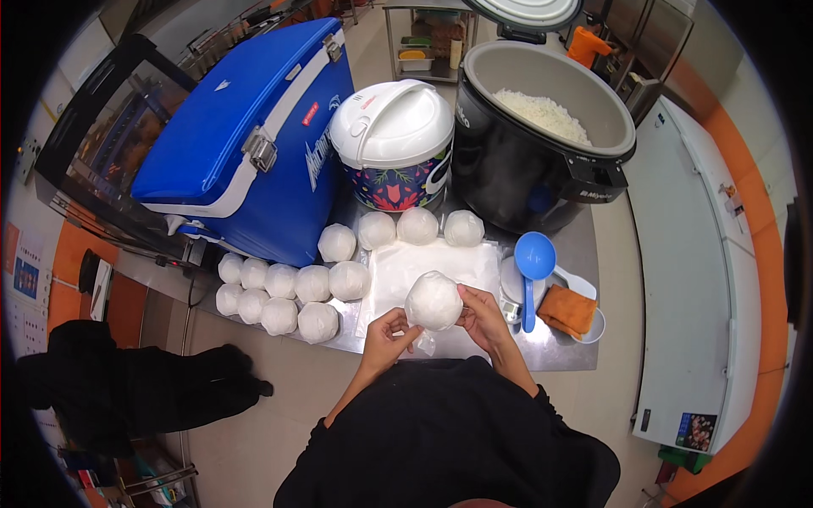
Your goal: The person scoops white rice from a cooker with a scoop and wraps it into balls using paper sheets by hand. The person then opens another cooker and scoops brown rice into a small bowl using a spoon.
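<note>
Above a stack of white wrapping sheets (387, 267), a round rice portion in white wrapping (434, 300) is held between both hands. My left hand (385, 340) grips its lower left, beside a loose tail of wrapping hanging below. The fingertips of my right hand (484, 315) pinch the ball's right side. More wrapped balls (318, 322) stand in rows on the left of the steel table (559, 357), and several others line the back of the sheets. Cooked rice (543, 114) partly fills the large black rice cooker (517, 184), whose lid is raised.
At right are a blue ladle (535, 257) over a small scale (510, 310), a white paddle (577, 283) and an orange cloth (567, 309) on a white bowl (595, 328). A blue cooler box (254, 184) and floral rice cooker (397, 140) stand behind. A person (585, 46) is far off.
</note>
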A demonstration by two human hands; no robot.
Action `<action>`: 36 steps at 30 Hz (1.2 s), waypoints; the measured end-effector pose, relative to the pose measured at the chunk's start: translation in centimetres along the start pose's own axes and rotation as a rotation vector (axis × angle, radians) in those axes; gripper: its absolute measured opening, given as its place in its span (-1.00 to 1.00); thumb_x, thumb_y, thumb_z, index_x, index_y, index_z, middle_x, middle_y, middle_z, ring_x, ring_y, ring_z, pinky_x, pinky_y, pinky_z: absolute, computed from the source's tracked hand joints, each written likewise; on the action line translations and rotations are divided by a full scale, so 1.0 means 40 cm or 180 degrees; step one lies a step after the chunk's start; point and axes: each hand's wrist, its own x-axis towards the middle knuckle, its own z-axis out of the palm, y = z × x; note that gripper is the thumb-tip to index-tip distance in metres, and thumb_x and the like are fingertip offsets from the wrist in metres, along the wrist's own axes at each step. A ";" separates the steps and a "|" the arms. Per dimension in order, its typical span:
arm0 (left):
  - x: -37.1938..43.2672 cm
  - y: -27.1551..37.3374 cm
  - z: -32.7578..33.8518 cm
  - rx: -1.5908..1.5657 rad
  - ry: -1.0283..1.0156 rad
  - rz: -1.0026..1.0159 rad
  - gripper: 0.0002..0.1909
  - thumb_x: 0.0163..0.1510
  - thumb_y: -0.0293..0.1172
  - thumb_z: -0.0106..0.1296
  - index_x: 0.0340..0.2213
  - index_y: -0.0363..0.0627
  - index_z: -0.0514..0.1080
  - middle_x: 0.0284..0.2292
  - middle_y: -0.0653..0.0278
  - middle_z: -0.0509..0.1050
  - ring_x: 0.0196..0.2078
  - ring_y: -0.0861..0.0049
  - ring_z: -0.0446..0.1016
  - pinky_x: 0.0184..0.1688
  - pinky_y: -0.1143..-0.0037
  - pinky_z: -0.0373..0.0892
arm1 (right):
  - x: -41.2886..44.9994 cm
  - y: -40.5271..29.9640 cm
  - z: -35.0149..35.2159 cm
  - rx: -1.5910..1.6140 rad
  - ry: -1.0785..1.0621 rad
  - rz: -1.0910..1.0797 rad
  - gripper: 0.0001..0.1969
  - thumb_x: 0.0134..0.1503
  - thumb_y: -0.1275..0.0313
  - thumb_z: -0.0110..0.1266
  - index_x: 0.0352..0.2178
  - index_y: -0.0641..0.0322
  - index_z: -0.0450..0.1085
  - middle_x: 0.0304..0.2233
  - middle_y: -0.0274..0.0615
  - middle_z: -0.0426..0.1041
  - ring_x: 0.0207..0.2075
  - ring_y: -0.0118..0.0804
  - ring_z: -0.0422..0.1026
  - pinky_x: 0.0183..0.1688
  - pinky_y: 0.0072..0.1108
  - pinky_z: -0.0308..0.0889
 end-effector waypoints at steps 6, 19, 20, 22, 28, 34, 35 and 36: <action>-0.022 0.051 -0.006 0.0223 -0.0507 -0.1707 -0.57 0.01 -0.43 0.04 -0.09 -0.24 0.21 -0.43 0.16 0.47 -0.59 0.69 0.40 -0.62 0.67 0.28 | -0.026 0.000 0.020 0.0054 0.0050 0.0212 -0.61 0.16 0.31 -0.13 -0.03 0.33 0.22 -0.14 -0.09 0.36 -0.17 -0.29 0.42 -0.19 -0.46 0.41; -0.005 0.038 -0.015 -0.2647 -0.0409 -0.2402 -0.35 0.09 0.02 -0.19 0.02 -0.30 0.09 -0.07 0.06 0.30 -0.08 0.35 0.38 -0.13 0.42 0.40 | -0.070 0.027 0.058 -0.0805 0.0228 0.0301 -0.61 0.15 0.25 -0.11 -0.06 0.27 0.28 -0.20 -0.10 0.40 -0.22 -0.31 0.44 -0.25 -0.49 0.44; 0.000 0.045 0.003 -0.2611 -0.0469 -0.2451 -0.35 0.09 0.02 -0.19 0.02 -0.30 0.09 -0.07 0.06 0.30 -0.08 0.35 0.38 -0.13 0.42 0.40 | -0.073 0.030 0.052 -0.0999 0.0176 0.0306 -0.61 0.15 0.24 -0.12 -0.05 0.24 0.28 -0.24 -0.12 0.41 -0.26 -0.33 0.45 -0.28 -0.52 0.44; 0.009 0.050 0.037 -0.1911 -0.0234 -0.2220 -0.36 0.09 -0.02 -0.15 -0.01 -0.37 0.12 -0.06 0.04 0.28 -0.03 0.39 0.33 -0.03 0.40 0.30 | -0.084 0.027 0.041 -0.1166 0.0219 0.0277 -0.61 0.16 0.24 -0.13 -0.04 0.22 0.28 -0.28 -0.13 0.43 -0.30 -0.35 0.46 -0.32 -0.55 0.44; 0.084 0.006 0.149 -0.1930 -0.0051 -0.1958 -0.47 0.04 -0.21 0.00 -0.04 -0.28 0.19 -0.14 0.10 0.35 -0.11 0.41 0.38 -0.10 0.42 0.34 | -0.159 -0.035 0.030 -0.2555 0.1524 0.0175 -0.62 0.17 0.19 -0.16 -0.01 0.05 0.26 -0.35 -0.26 0.43 -0.36 -0.38 0.45 -0.34 -0.58 0.41; 0.194 0.056 0.363 -0.1371 -0.0407 -0.1167 -0.42 -0.05 -0.41 0.11 -0.01 -0.16 0.12 -0.15 0.00 0.34 -0.16 0.39 0.41 -0.20 0.46 0.39 | -0.229 -0.082 -0.099 -0.0315 0.1733 -0.0711 -0.57 0.18 0.16 -0.18 0.04 0.06 0.17 -0.16 -0.20 0.35 -0.23 -0.33 0.42 -0.25 -0.50 0.41; 0.206 0.066 0.403 -0.1388 -0.0406 -0.1159 -0.42 -0.05 -0.41 0.11 -0.01 -0.16 0.12 -0.15 0.00 0.34 -0.16 0.39 0.41 -0.20 0.46 0.39 | -0.253 -0.114 -0.134 -0.0261 0.1672 -0.0639 -0.57 0.17 0.16 -0.18 0.03 0.07 0.19 -0.18 -0.20 0.36 -0.24 -0.33 0.42 -0.27 -0.49 0.42; 0.221 0.080 0.450 -0.1285 -0.0628 -0.1101 -0.36 -0.08 -0.45 0.13 0.01 -0.12 0.08 -0.15 -0.02 0.34 -0.15 0.39 0.40 -0.21 0.47 0.39 | -0.275 -0.145 -0.173 -0.0309 0.1745 -0.0649 -0.58 0.16 0.16 -0.16 0.00 0.08 0.22 -0.20 -0.21 0.38 -0.25 -0.33 0.44 -0.33 -0.51 0.44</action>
